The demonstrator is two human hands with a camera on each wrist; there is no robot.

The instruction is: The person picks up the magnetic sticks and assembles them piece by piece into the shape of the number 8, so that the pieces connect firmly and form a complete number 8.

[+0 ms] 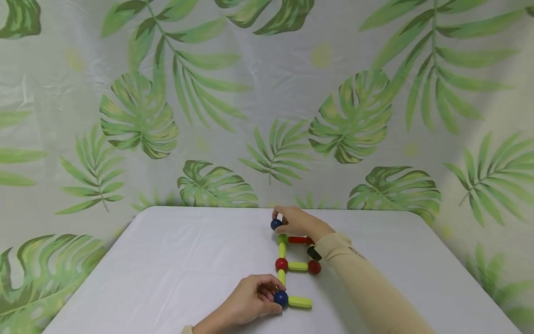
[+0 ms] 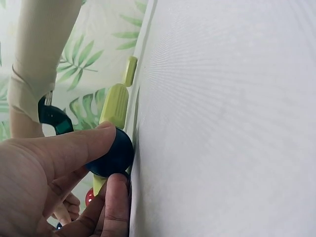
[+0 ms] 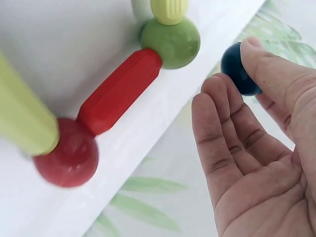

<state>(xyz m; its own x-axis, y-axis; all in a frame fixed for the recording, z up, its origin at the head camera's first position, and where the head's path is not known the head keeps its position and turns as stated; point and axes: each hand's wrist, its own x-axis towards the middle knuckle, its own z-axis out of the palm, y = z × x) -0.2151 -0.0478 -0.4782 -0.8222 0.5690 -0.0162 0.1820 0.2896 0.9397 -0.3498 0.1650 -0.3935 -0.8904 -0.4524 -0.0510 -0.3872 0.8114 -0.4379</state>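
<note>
My left hand pinches a blue ball at the near end of a ball-and-stick structure; in the left wrist view, thumb and fingers lie around this ball, with a yellow-green stick beside it. At the far end, my right hand holds a second blue ball between thumb and fingers, apart from the green ball in the right wrist view. A red stick joins that green ball to a red ball, which my right wrist partly covers in the head view.
The structure lies on a white-covered table. A red ball sits midway along it, joined by a yellow-green stick to another red ball. A leaf-patterned cloth hangs behind the table. The right wrist wears a dark green band.
</note>
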